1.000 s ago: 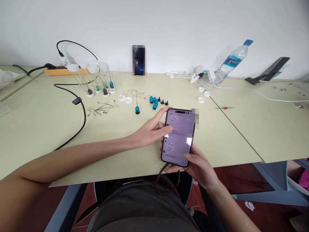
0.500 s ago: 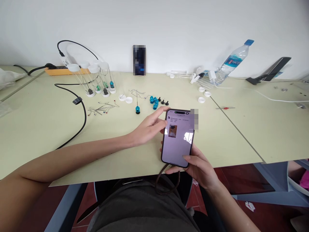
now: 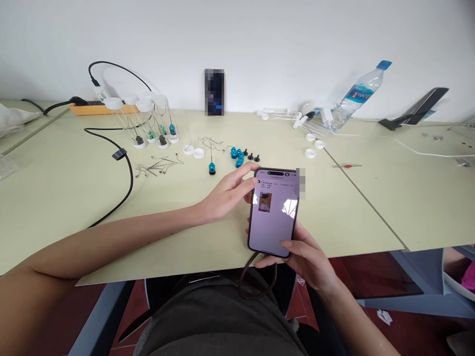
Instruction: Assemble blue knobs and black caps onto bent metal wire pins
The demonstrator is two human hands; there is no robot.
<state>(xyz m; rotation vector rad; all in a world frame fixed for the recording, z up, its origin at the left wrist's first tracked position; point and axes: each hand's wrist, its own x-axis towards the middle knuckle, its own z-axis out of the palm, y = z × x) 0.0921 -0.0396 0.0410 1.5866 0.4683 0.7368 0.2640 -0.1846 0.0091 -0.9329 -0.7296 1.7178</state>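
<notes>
My right hand (image 3: 302, 257) holds a dark-cased phone (image 3: 273, 211) upright above the table's front edge, thumb on its lower screen; a brown strap hangs from it. The screen shows a pale page with a small picture. My left hand (image 3: 230, 194) hovers at the phone's upper left, fingers apart, a fingertip at the screen's edge. Beyond it lie several blue knobs (image 3: 236, 155), small black knobs (image 3: 253, 157) and a blue knob on a pin (image 3: 211, 167).
Clear capped tubes (image 3: 148, 121) stand at the back left by a power strip (image 3: 92, 107) and black cable (image 3: 122, 163). Bent wires (image 3: 158, 165), white caps (image 3: 310, 147), a tilted water bottle (image 3: 354, 96), another phone (image 3: 214, 92) against the wall.
The phone screen went from a list of lines to a page with one small picture. My left fingers drew back from the screen's middle to its upper left edge.
</notes>
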